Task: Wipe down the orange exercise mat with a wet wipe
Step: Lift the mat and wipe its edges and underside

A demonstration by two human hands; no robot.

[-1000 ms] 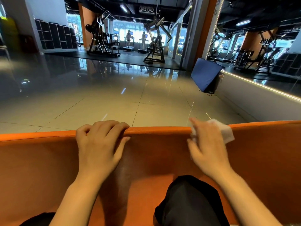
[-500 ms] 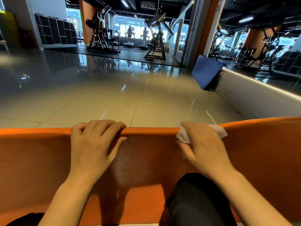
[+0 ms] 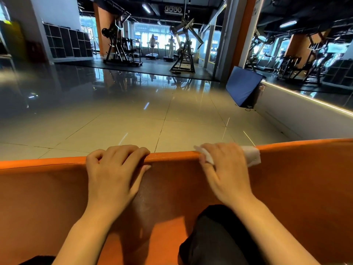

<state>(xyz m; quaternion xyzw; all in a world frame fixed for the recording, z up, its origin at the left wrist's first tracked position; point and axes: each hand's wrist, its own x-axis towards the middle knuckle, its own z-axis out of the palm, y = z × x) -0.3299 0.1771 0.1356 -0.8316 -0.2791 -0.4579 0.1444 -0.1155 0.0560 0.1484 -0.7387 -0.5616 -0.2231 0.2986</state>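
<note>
The orange exercise mat (image 3: 298,184) stands on edge in front of me, filling the lower half of the view. My left hand (image 3: 114,169) grips its top edge left of centre, fingers curled over the rim. My right hand (image 3: 225,167) holds a white wet wipe (image 3: 251,156) against the same edge, fingers curled over the rim on top of it. The wipe sticks out on both sides of the hand. A darker, damp-looking patch shows on the mat between my hands.
My dark-clothed knee (image 3: 215,238) presses near the mat at the bottom. Beyond the mat lies a glossy tiled floor (image 3: 152,115). A blue mat (image 3: 242,86) leans on the right wall below a mirror. Gym machines (image 3: 183,52) stand far back.
My right hand slid the wipe leftward along the top edge and settled lower over the rim. The left hand kept its grip on the edge.
</note>
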